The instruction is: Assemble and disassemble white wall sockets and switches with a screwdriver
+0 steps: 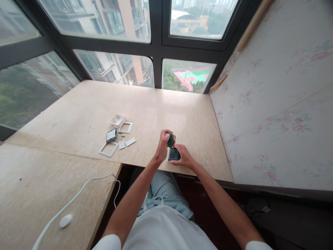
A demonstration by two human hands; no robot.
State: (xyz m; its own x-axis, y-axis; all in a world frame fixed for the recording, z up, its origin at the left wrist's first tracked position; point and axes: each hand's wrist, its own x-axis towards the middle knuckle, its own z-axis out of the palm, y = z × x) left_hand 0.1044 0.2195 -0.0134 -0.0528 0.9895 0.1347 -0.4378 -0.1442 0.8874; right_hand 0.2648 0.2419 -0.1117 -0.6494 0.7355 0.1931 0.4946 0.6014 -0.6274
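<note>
My left hand [163, 140] is closed around a green-handled screwdriver [170, 140], held above a dark socket module [173, 154]. The module lies near the front edge of the counter with its dark, slotted side facing up. My right hand [184, 157] grips the module from the right, fingers wrapped over its side. Most of the screwdriver's shaft is hidden, and I cannot tell whether its tip touches the module.
To the left lie a white wall box [117, 120], two white frames [126, 127], a grey-and-white socket module [111, 135] and small white covers [130, 141]. A white cable [75, 196] and a round white disc [66, 221] rest on the nearer surface. A papered wall [270, 121] bounds the right.
</note>
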